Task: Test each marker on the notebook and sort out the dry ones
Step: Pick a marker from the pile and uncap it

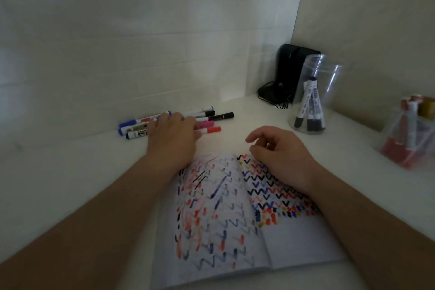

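An open notebook (235,219) lies on the white desk, both pages covered in red, blue and black zigzag marks. Beyond its top left corner lies a row of several markers (211,116) against the wall. My left hand (173,134) reaches over that row, fingers laid on the markers; whether it grips one I cannot tell. My right hand (280,150) hovers over the notebook's upper right page, fingers loosely curled and holding nothing. A clear jar (315,92) at the back right holds a few black-capped markers. Another clear holder (409,132) at the far right holds red and gold markers.
A black device (292,70) with a tangled cable stands in the back corner behind the clear jar. White walls close the desk at the back and right. Bare desk surface (70,172) stretches left of the notebook.
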